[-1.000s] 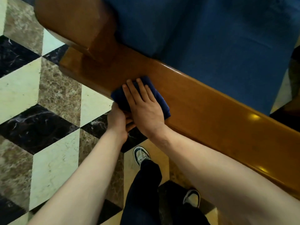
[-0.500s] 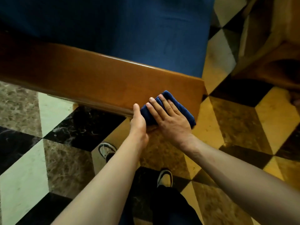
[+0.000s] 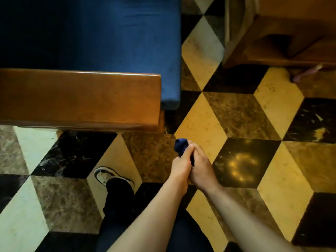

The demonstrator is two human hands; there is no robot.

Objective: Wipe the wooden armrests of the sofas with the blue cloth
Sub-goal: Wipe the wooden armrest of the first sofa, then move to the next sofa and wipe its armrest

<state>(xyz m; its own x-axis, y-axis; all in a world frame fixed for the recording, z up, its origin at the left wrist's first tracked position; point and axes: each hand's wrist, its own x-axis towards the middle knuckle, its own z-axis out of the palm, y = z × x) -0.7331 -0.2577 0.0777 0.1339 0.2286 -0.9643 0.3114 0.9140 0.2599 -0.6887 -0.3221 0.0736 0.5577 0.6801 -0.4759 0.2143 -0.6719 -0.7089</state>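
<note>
Cloth [image 3: 181, 145] bunched, dark blue

blue cloth [image 3: 181, 145], orange-brown armrest [image 3: 80, 100], black, cream and brown diamond-patterned floor [image 3: 241, 115]

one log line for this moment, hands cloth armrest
left hand: grips blue cloth | right hand: grips blue cloth | cloth: off wooden armrest, above floor

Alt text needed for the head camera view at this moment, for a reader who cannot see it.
Both hands, left hand and right hand, clasp a bunched blue cloth together above the patterned marble floor, just off the end of a wooden armrest. A blue sofa cushion lies beyond the armrest, and a white shoe shows below.
</note>
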